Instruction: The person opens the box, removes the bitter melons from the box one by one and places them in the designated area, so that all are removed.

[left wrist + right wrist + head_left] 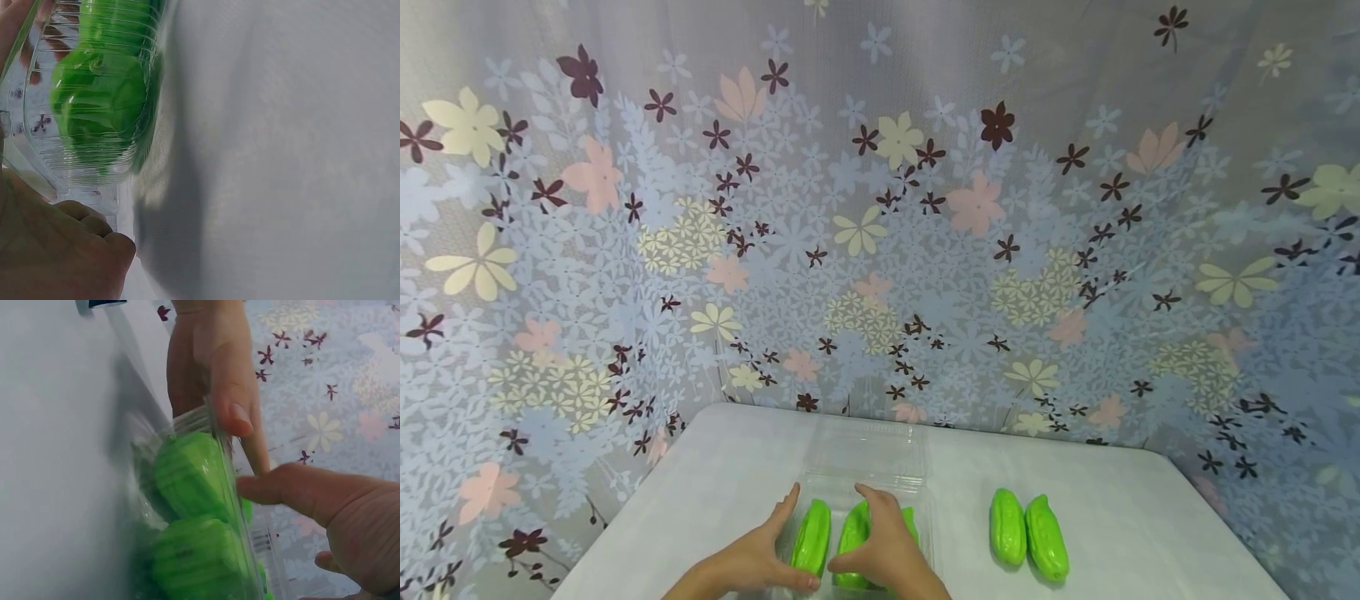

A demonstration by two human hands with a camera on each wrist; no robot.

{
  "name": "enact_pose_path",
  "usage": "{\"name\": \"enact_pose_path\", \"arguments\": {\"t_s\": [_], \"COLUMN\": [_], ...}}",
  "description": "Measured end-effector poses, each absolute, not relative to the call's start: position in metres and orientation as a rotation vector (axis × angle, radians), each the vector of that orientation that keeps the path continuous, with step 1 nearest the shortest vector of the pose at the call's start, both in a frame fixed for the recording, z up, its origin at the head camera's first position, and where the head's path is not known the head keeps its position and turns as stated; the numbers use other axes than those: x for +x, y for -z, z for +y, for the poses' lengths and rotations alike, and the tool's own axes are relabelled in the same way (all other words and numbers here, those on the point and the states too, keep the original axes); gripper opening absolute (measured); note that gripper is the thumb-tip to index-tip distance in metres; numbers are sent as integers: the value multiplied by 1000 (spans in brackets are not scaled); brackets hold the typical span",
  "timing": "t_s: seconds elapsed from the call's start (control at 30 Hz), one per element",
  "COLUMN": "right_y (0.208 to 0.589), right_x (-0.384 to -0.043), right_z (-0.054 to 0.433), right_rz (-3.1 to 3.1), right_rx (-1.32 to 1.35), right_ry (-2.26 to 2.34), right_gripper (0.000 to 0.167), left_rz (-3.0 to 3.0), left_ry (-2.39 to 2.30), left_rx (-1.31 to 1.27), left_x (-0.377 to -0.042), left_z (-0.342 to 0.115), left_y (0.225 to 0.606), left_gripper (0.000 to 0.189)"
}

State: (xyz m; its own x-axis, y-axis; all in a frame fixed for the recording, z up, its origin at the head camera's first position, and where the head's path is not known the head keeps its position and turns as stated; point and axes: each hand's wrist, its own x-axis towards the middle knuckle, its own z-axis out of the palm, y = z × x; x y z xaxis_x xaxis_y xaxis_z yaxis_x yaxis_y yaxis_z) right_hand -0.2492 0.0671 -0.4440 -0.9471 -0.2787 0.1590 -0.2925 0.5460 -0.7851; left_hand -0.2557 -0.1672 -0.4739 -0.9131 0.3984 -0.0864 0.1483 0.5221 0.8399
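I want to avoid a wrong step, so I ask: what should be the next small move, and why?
Probably the right hand should reach for the nearer of the two green pieces on the table: they lie outside the clear container, whose lid is open and which already holds similar pieces.

Head view above, facing forward-down; wrist views close, low, turned sideways; all share clear container

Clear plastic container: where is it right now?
The container sits bottom centre in the head view, on the white table, left of two loose green pieces, with the left hand at its left side.
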Motion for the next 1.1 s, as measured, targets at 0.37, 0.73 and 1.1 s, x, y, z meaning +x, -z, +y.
{"name": "enact_pose_path", "arguments": {"t_s": [0.37,0.73,1.1], "right_y": [456,466,468], "right_x": [-251,-255,-253], "right_z": [56,58,63], "right_rz": [-2801,-2785,-2597], "right_rx": [386,344,368], "right_ry": [-1384,-1608,-1911], "right_gripper": [97,88,82], "left_rz": [2473,2459,2476], "left_ry": [-1348,-1354,-1337], "left_rx": [469,455,435], "left_x": [-259,-258,-257], "left_z": [-168,-168,-167], "left_y": [476,474,474], "left_gripper": [132,132,131]}}
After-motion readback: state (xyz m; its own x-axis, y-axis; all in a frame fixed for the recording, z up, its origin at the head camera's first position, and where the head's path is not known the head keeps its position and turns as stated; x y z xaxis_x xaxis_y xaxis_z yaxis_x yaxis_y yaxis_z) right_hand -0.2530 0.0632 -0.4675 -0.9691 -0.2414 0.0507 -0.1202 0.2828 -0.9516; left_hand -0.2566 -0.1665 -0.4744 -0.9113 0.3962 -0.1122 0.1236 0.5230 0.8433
